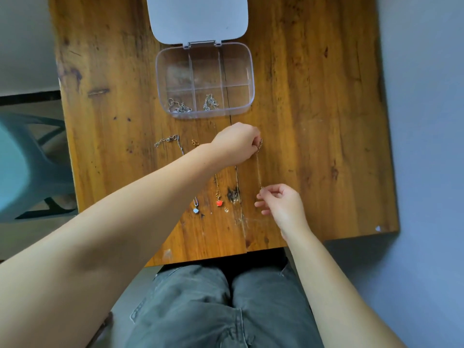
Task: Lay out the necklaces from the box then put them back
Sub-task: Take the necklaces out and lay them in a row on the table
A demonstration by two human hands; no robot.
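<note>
A clear compartment box (247, 71) with its lid (197, 17) open stands on the wooden table (313, 109). Two silver chains (180, 106) (210, 102) lie in its near compartments. My left hand (236, 143) pinches the far end of a thin gold necklace (258, 169), and my right hand (282, 205) pinches its near end, stretching it straight. To the left lie a silver necklace with a pale blue pendant (196, 210) and a gold necklace with a red pendant (219, 202), partly hidden under my left forearm.
A teal chair (27, 169) stands left of the table. A pale wall (426, 121) runs along the right. My lap in grey trousers (226, 310) is at the table's near edge. A seam (236, 177) runs down the tabletop.
</note>
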